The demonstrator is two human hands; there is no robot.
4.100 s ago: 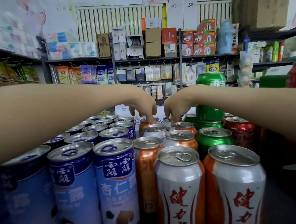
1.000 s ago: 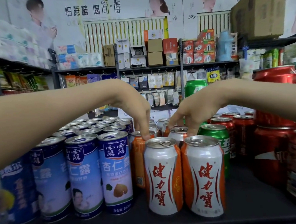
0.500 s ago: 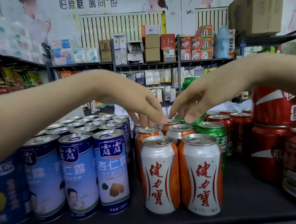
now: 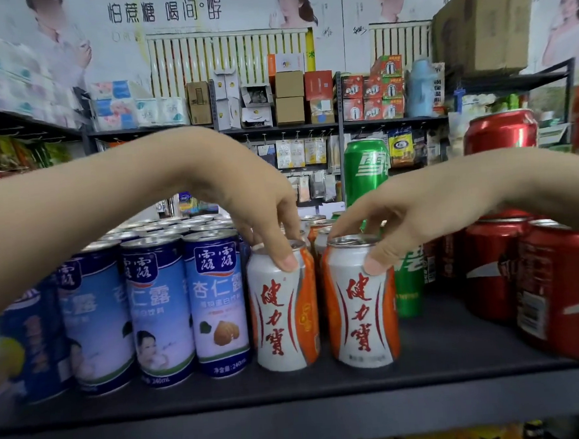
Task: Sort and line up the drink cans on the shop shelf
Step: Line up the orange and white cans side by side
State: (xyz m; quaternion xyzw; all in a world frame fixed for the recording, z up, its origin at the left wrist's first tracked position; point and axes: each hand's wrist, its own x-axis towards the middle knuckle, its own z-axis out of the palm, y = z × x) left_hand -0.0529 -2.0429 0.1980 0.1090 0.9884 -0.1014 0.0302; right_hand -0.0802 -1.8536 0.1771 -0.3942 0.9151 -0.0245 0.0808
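Note:
Two white-and-orange cans stand upright at the front of the dark shelf (image 4: pixel 327 395). My left hand (image 4: pixel 263 207) grips the top rim of the left front can (image 4: pixel 282 309), thumb on its front. My right hand (image 4: pixel 408 218) grips the top of the right front can (image 4: pixel 361 310) the same way. More orange cans (image 4: pixel 319 225) stand in rows behind them, mostly hidden by my fingers. Blue-and-white cans (image 4: pixel 218 299) fill the rows to the left. Green cans (image 4: pixel 407 279) and red cans (image 4: pixel 490 263) stand to the right.
A tall green can (image 4: pixel 367 169) is stacked at the back, and a red can (image 4: pixel 499 131) is stacked at the right. Another red can (image 4: pixel 567 289) stands near the right front. Further store shelving with boxes (image 4: pixel 288 99) lies beyond.
Both hands have come forward from the cans further back and down onto the two front orange cans, closing on their tops. My view has pulled back and lowered slightly.

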